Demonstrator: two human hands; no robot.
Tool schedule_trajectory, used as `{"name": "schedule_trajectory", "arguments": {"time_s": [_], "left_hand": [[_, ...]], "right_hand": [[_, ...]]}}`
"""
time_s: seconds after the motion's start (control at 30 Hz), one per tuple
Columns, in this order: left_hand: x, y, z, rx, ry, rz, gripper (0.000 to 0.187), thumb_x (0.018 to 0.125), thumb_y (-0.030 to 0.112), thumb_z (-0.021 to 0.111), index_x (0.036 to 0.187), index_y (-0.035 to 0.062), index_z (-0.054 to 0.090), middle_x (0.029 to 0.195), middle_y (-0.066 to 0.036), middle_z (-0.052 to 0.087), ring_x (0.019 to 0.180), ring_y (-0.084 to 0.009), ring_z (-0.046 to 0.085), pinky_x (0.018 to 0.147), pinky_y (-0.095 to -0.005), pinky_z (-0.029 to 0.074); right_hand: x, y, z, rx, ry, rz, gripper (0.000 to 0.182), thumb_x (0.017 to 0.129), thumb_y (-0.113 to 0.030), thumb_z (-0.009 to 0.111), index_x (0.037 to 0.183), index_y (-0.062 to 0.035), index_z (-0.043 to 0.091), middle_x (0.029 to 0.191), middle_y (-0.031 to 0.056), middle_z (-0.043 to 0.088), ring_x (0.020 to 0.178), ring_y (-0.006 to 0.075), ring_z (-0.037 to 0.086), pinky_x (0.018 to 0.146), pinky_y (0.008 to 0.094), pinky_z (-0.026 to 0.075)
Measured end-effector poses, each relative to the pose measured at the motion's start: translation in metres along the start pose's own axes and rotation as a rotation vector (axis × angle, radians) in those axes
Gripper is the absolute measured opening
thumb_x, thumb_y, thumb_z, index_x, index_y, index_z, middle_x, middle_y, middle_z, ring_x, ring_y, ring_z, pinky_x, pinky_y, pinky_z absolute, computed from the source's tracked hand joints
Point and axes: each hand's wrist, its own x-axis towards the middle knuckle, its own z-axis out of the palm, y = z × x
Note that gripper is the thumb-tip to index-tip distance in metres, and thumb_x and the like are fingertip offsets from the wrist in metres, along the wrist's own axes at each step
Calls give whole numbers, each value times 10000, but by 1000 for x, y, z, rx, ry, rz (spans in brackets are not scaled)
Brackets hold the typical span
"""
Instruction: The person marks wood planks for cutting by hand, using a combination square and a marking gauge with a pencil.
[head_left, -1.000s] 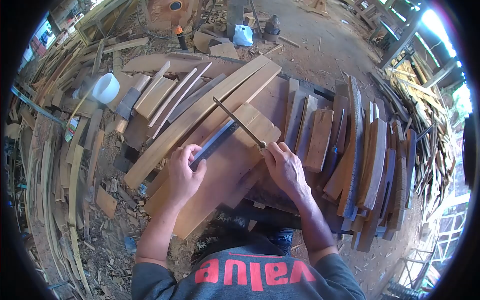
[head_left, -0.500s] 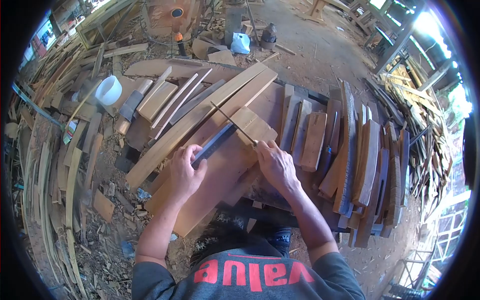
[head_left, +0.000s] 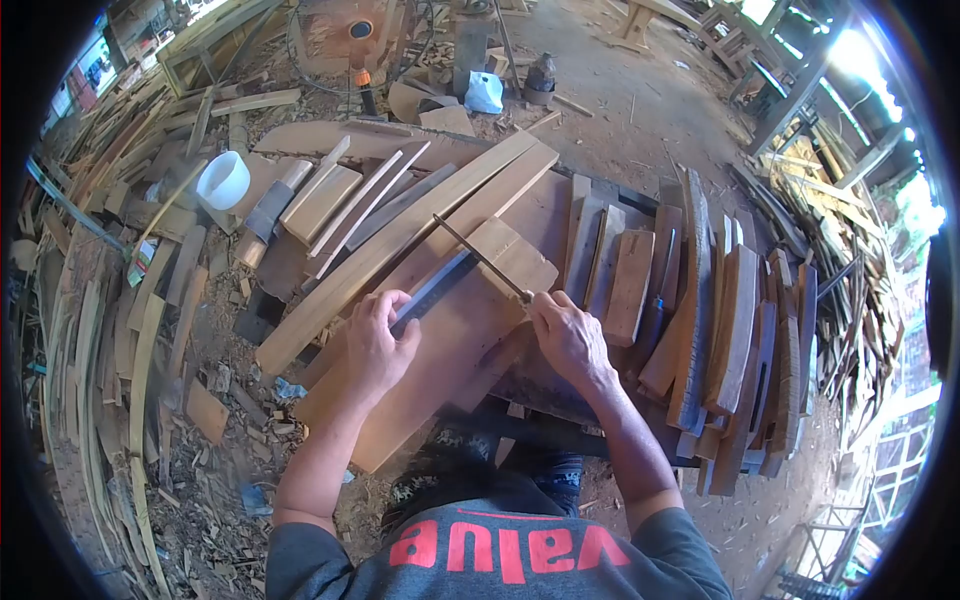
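My left hand (head_left: 378,345) is closed around the near end of a dark, flat metal bar (head_left: 437,283) with a paler edge. The bar's far end lies against a light wooden block (head_left: 515,255) on a wide plank (head_left: 400,420). In my right hand (head_left: 568,340) is the handle of a thin, file-like metal rod (head_left: 475,252), fingers wrapped round it. The rod slants up and left over the block and crosses the bar's far end. Two long boards (head_left: 400,245) run diagonally just beyond.
Several wood pieces (head_left: 628,285) stand in a row to the right, with a blue-handled tool (head_left: 655,312) among them. A white container (head_left: 223,181) sits at left beside more cut blocks. Wood strips and scraps (head_left: 150,370) cover the ground on the left.
My right hand has drawn the rod slightly back, right and toward me, across the bar. My left hand keeps its grip on the bar.
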Motion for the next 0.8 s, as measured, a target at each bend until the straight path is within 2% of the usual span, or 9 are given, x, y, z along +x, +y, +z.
{"name": "schedule_trajectory", "arguments": {"time_s": [0.07,0.13,0.57,0.8], "left_hand": [[0,-1,1,-10,-1,2,299,795,145,708,1073,124,600,864,-60,535,839,-260,563,780,-440,444],[0,0,2,-28,14,-18,302,775,102,714,1056,134,608,846,-23,492,816,-220,520,800,-414,412],[-1,-1,3,-26,20,-22,312,772,105,711,1061,138,599,856,-32,502,830,-231,536,808,-426,424],[-2,-1,4,-21,21,-20,326,774,110,716,1074,149,593,864,-31,496,849,-232,530,823,-431,418]], "right_hand": [[4,1,2,-5,-11,-7,154,984,-215,543,962,-65,563,869,168,603,734,424,647,639,514,538],[11,0,6,-16,19,-24,161,986,-220,534,965,-62,562,877,169,614,748,419,655,650,511,539],[12,-2,1,13,-11,15,165,976,-221,560,939,-60,559,902,167,626,787,423,644,680,512,518],[33,0,8,17,-41,-63,170,983,-225,521,953,-63,566,901,174,642,786,421,654,685,505,527]]}}
